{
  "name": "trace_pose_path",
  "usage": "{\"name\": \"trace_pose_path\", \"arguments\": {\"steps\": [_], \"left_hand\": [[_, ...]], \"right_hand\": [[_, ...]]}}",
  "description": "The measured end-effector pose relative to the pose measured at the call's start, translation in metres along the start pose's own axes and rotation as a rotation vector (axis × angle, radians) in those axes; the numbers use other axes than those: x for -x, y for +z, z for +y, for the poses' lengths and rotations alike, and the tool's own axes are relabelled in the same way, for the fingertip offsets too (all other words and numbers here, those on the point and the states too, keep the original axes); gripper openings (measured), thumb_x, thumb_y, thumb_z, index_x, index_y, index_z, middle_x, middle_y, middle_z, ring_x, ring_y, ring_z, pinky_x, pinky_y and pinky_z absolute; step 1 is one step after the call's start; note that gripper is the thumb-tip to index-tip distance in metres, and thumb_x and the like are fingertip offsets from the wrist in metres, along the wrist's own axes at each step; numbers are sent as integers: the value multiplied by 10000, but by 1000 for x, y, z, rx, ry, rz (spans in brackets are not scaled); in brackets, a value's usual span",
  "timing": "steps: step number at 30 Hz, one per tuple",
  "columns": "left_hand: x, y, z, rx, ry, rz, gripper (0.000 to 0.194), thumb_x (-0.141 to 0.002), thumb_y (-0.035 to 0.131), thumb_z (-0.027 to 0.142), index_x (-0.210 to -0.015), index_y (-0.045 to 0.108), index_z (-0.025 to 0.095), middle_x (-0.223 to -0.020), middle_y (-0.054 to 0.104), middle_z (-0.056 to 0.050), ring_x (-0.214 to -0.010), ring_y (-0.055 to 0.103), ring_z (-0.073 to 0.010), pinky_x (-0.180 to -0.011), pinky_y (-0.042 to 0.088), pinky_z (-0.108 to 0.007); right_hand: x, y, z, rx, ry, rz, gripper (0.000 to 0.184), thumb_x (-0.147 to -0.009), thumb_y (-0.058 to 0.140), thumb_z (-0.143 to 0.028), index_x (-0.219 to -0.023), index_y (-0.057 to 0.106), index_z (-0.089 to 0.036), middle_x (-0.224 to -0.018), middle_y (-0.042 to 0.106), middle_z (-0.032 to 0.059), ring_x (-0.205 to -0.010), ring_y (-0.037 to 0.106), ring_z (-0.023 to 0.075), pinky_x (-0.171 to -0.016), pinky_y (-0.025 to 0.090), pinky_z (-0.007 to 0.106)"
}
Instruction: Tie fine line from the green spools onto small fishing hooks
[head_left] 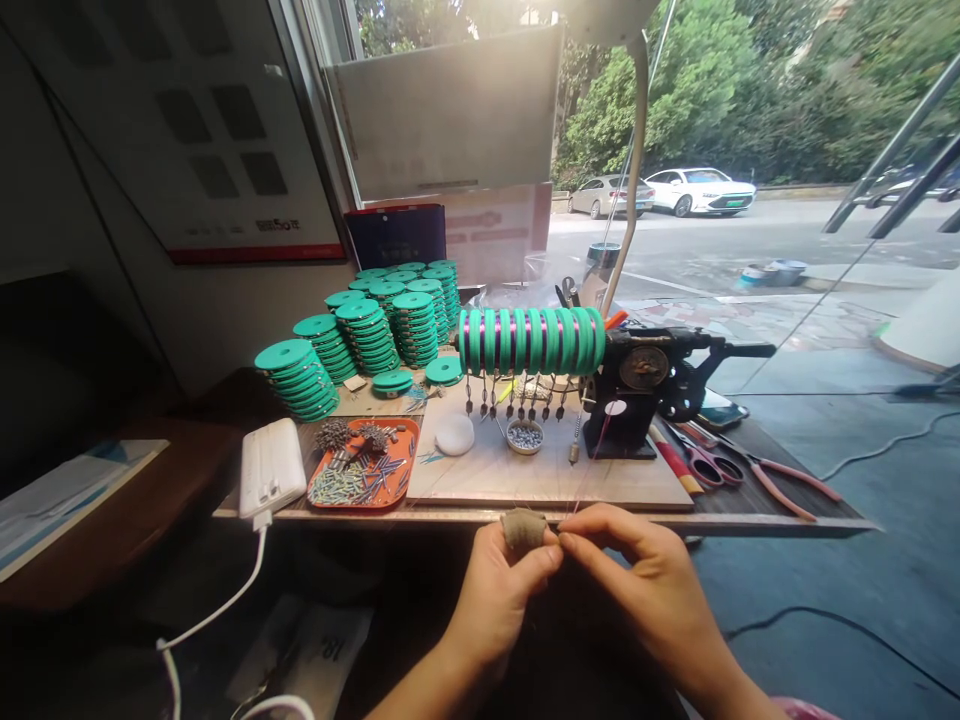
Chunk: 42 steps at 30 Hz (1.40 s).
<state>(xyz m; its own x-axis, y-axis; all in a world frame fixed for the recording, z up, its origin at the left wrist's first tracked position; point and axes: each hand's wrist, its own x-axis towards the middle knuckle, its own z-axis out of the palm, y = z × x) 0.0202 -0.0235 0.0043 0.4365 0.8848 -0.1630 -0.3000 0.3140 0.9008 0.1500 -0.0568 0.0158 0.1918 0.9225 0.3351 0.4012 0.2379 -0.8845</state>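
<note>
In front of the bench edge, my left hand (510,575) is closed, its thumb pressed toward the fingers. A brownish cloth-like wrap (523,528) sits around one of its fingers. My right hand (637,570) pinches with thumb and forefinger right beside the left thumb tip. What lies between the fingertips is too small to make out. A thin line runs down toward the right fingertips from the hand-cranked winder (637,385). On the winder's shaft sits a row of green foam spools (532,340) with purplish bands between them, and small metal clips (510,408) hang below.
Stacks of green spools (367,335) stand at the back left. Nearer are an orange tray (411,450) of small metal parts, a white power bank (271,465), a white round lid (454,434) and a cup of grey pellets (525,437). Scissors (709,465) and pliers (780,475) lie right.
</note>
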Motion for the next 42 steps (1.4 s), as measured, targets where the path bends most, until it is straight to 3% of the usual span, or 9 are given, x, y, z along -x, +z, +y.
{"name": "trace_pose_path", "arguments": {"steps": [4, 8, 16, 22, 35, 39, 42], "left_hand": [[0, 0, 0, -15, 1, -8, 163, -640, 695, 261, -679, 616, 123, -605, 493, 12, -516, 343, -60, -480, 261, -183], [0, -1, -1, -20, -30, 8, 107, -652, 647, 229, -703, 640, 135, -617, 510, 9, -504, 349, -61, -485, 279, -185], [1, 0, 3, -97, 15, -6, 165, -627, 712, 277, -687, 641, 140, -626, 559, 4, -553, 422, -79, -534, 323, -193], [1, 1, 2, -93, 64, -21, 147, -646, 716, 263, -701, 649, 144, -650, 577, 7, -579, 452, -82, -575, 353, -198], [1, 1, 6, -93, 72, -20, 160, -636, 720, 270, -694, 650, 138, -648, 584, 0, -596, 482, -97, -603, 388, -211], [1, 4, 8, -41, 65, -37, 168, -629, 729, 261, -700, 646, 133, -643, 589, -1, -598, 488, -98, -611, 393, -212], [1, 3, 8, -23, 75, -35, 167, -631, 732, 257, -692, 642, 131, -645, 592, -3, -612, 495, -99, -625, 393, -213]], "right_hand": [[8, -4, 0, 119, -214, 136, 115, -777, 575, -195, -802, 688, -197, -757, 710, 34, -669, 671, 163, -616, 554, 224], [13, -10, 0, 265, -441, 171, 217, -795, 520, -113, -911, 682, -198, -850, 698, 56, -758, 670, 162, -681, 556, 222], [6, -17, -6, 480, -645, 165, 243, -808, 478, -88, -920, 667, -192, -789, 700, 63, -716, 668, 160, -647, 559, 235], [5, -15, -5, 664, -681, 152, 266, -852, 421, -121, -869, 685, -150, -764, 694, 87, -686, 662, 162, -638, 552, 244], [5, -10, -3, 660, -743, 170, 254, -841, 433, -96, -831, 684, -137, -745, 692, 98, -673, 651, 166, -632, 540, 248], [5, -9, -4, 602, -768, 131, 243, -838, 444, -94, -844, 685, -127, -738, 688, 100, -682, 651, 171, -633, 537, 246], [4, -10, -4, 439, -656, 71, 233, -837, 455, -117, -892, 678, -156, -774, 688, 82, -698, 652, 152, -629, 540, 214]]}}
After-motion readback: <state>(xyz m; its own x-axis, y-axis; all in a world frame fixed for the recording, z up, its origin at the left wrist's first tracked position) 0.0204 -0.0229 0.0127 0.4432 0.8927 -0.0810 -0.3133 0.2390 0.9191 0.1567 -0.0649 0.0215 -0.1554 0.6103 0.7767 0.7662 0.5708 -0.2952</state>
